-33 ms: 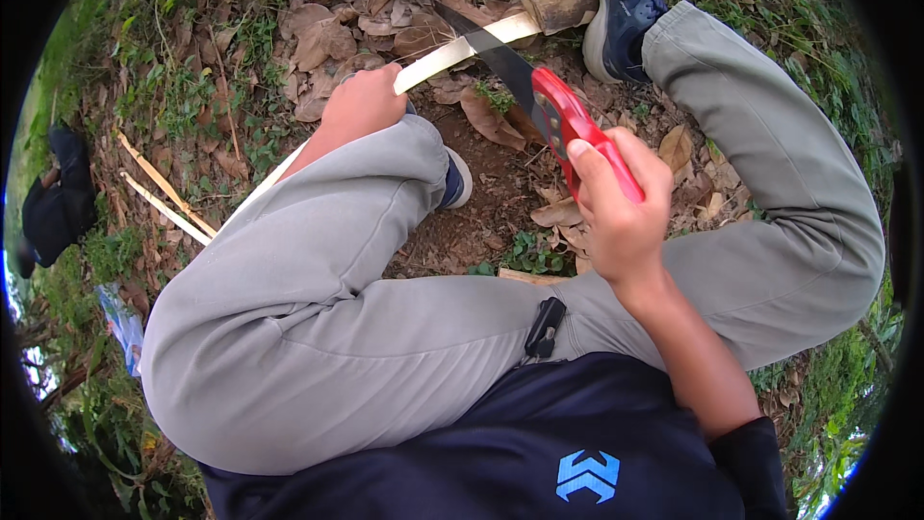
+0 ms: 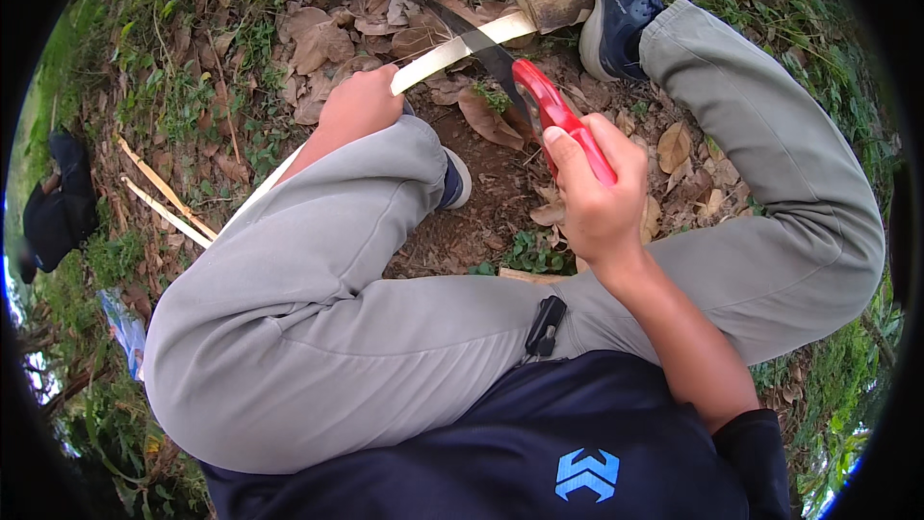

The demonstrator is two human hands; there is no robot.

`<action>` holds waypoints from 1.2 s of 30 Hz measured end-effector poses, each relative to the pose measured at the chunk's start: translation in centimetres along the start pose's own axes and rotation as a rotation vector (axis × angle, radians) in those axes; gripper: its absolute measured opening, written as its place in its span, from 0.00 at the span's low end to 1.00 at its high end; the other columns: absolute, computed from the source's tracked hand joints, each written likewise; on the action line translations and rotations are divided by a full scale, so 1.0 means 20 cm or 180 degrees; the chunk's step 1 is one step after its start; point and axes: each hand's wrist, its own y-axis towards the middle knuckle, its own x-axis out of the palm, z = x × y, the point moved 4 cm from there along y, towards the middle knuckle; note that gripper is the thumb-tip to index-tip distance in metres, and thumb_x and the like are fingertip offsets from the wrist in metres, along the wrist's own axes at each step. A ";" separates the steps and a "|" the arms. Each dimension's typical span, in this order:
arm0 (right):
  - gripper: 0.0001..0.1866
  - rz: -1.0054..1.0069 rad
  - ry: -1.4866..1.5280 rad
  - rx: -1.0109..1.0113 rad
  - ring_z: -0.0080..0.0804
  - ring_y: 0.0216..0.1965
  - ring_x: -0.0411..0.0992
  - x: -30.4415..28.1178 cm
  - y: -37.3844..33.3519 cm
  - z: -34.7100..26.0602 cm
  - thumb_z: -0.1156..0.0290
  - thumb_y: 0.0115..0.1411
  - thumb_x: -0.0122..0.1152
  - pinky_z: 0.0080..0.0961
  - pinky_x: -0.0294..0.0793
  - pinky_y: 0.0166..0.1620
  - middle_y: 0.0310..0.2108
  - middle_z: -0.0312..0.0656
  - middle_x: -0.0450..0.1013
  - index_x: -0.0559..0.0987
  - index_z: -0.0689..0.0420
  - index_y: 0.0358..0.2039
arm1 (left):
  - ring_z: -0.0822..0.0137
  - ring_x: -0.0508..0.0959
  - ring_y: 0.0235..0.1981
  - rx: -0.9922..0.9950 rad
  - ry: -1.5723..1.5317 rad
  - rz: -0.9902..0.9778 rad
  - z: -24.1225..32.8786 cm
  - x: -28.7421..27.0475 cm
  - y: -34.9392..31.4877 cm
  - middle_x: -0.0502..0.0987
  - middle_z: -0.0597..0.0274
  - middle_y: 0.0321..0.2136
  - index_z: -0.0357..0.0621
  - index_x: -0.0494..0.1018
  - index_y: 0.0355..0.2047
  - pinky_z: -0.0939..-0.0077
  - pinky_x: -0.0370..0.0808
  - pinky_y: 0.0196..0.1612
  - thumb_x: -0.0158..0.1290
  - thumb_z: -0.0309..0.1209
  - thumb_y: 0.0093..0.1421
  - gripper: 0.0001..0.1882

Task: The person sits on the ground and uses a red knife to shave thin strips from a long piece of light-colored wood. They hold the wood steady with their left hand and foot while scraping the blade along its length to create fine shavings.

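Note:
My right hand (image 2: 604,188) is wrapped round the red handle of a pruning saw (image 2: 489,60), its thumb lying along the top. The saw's dark, curved blade crosses a long pale wooden strip (image 2: 438,63) and points to the far left. I cannot make out the blade's teeth. My left hand (image 2: 361,101) is closed round the strip in front of my left knee. The strip's near part passes behind that leg. Its far end meets a short brown piece of log (image 2: 558,4), beside my right shoe (image 2: 621,14).
Two thin split sticks (image 2: 166,195) lie on the ground at the left. Beyond them is a black item (image 2: 60,197), perhaps clothing. A blue plastic wrapper (image 2: 123,327) lies by my left thigh. Dry leaves (image 2: 318,43) and low plants cover the soil.
My right hand and the saw have shifted a little to the left and away from me, the blade still across the strip. My left hand and the strip stay nearly in place.

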 end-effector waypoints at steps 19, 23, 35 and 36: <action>0.13 -0.0143 0.0661 0.0690 0.15 0.18 0.57 -0.12 -0.04 -0.13 0.70 0.67 0.61 0.22 0.53 0.21 0.17 0.30 0.64 0.73 0.60 0.25 | 0.38 0.81 0.42 -0.0134 -0.0204 -0.0055 -0.05 0.06 -0.03 0.82 0.43 0.37 0.51 0.76 0.46 0.41 0.75 0.47 0.48 0.35 0.63 0.13; 0.12 -0.0140 0.0564 0.0685 0.11 0.16 0.56 -0.27 -0.15 -0.18 0.70 0.67 0.61 0.19 0.51 0.20 0.17 0.27 0.63 0.74 0.59 0.26 | 0.38 0.81 0.42 -0.0184 -0.0201 -0.0065 -0.03 0.06 -0.04 0.82 0.43 0.37 0.51 0.75 0.46 0.42 0.75 0.46 0.49 0.35 0.63 0.13; 0.09 -0.0142 0.0343 0.0338 0.15 0.21 0.59 -0.30 -0.25 -0.03 0.72 0.66 0.61 0.22 0.57 0.24 0.18 0.31 0.65 0.76 0.62 0.29 | 0.38 0.80 0.44 -0.0137 -0.0207 -0.0022 -0.04 0.06 -0.04 0.82 0.43 0.38 0.48 0.75 0.45 0.43 0.75 0.46 0.49 0.34 0.62 0.13; 0.09 -0.0155 0.0255 0.0265 0.15 0.21 0.59 -0.31 -0.27 -0.04 0.72 0.66 0.61 0.22 0.57 0.24 0.18 0.31 0.65 0.76 0.62 0.29 | 0.38 0.80 0.44 -0.0119 -0.0174 -0.0020 -0.04 0.06 -0.03 0.82 0.43 0.39 0.48 0.75 0.46 0.43 0.75 0.47 0.48 0.34 0.62 0.13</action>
